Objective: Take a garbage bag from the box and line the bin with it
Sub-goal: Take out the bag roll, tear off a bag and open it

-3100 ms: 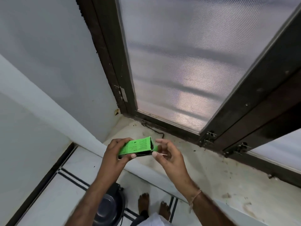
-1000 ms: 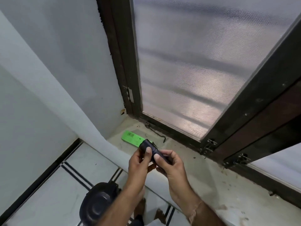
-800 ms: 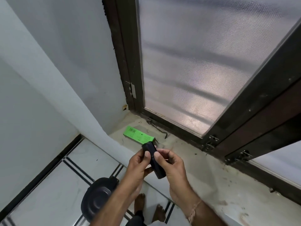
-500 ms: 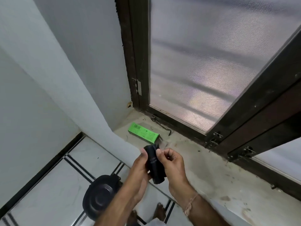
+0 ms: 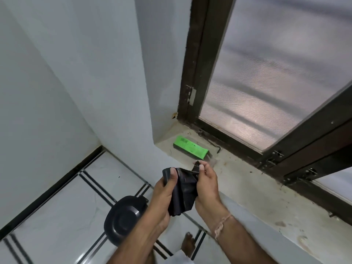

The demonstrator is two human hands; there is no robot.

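A black garbage bag [image 5: 182, 193], partly unrolled and crumpled, hangs between both my hands in front of the window sill. My left hand [image 5: 164, 189] pinches its upper left corner. My right hand [image 5: 206, 184] grips its upper right edge between thumb and fingers. The green box [image 5: 190, 148] lies flat on the sill, beyond my hands. The black bin [image 5: 124, 218] with its lid on stands on the floor below my left forearm, which hides its right side.
A stained stone window sill [image 5: 257, 195] runs to the right under a dark-framed frosted window [image 5: 266, 73]. A metal latch hook [image 5: 211, 143] lies near the box. White walls stand at the left. My bare foot [image 5: 187, 244] is on the tiled floor.
The box was put down on the sill. The tight black roll in my hands has come open into a loose, crumpled bag, and my hands have drawn apart.
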